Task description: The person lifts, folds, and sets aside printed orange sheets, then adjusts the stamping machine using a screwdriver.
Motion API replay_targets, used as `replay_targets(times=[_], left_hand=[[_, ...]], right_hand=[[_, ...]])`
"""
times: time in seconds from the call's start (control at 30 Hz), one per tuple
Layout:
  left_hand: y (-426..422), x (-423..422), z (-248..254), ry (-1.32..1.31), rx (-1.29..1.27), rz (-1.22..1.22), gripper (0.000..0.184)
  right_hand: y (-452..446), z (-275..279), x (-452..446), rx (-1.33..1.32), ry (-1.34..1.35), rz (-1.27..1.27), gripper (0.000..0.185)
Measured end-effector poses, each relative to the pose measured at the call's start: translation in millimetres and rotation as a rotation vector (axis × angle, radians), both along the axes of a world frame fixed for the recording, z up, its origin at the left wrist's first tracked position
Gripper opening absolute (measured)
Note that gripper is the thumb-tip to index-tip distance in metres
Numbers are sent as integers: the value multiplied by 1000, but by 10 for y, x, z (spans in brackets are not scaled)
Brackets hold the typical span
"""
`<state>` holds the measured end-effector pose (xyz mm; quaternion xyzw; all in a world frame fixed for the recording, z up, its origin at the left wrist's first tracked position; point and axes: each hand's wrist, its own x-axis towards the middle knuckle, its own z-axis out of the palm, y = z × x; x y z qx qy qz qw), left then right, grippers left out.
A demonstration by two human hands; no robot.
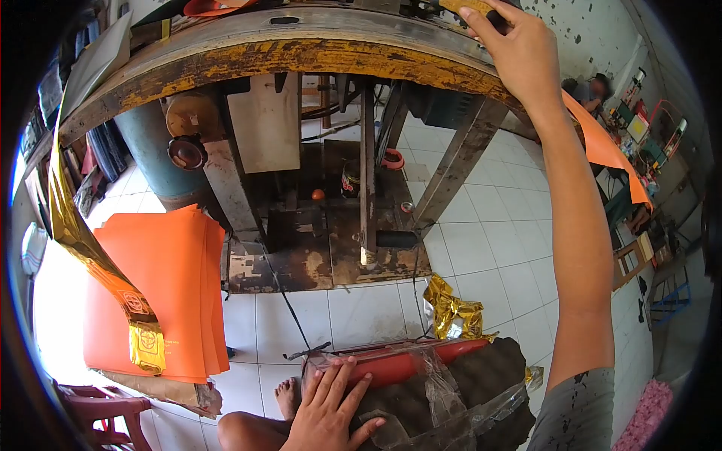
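My left hand lies flat, fingers apart, on the edge of a red seat with a dark, taped pad. My right hand reaches up to the wooden worktable. Its fingers are closed around a yellow and black handle, cut off by the top edge, so its kind does not show. A stack of orange sheets stands low on the left. A gold foil strip hangs down over it, with emblem shapes near its end.
A red plastic stool is at lower left. Crumpled gold foil lies on the tiled floor. Metal legs and a blue-grey cylinder stand under the table. An orange sheet hangs at right; a person is beyond.
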<state>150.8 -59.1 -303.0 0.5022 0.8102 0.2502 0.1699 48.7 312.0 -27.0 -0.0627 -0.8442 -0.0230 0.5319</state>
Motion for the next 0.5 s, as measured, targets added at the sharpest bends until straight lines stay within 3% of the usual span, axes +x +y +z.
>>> replay_targets(times=[0.2,0.3,0.4,0.5], left_hand=[[-30,13,44,41,118,18,70],[-32,16,20,42,131,19,70],[-28,16,28,45,129,18,71],[-33,16,38,37,118,18,71]], right_hand=[[97,-3,-46,104,32,38,46],[-69,42,12,-105,-72,-80,46],[51,4,-45,71,34,44,44],[-51,26,-11,-24,-15,15,38]])
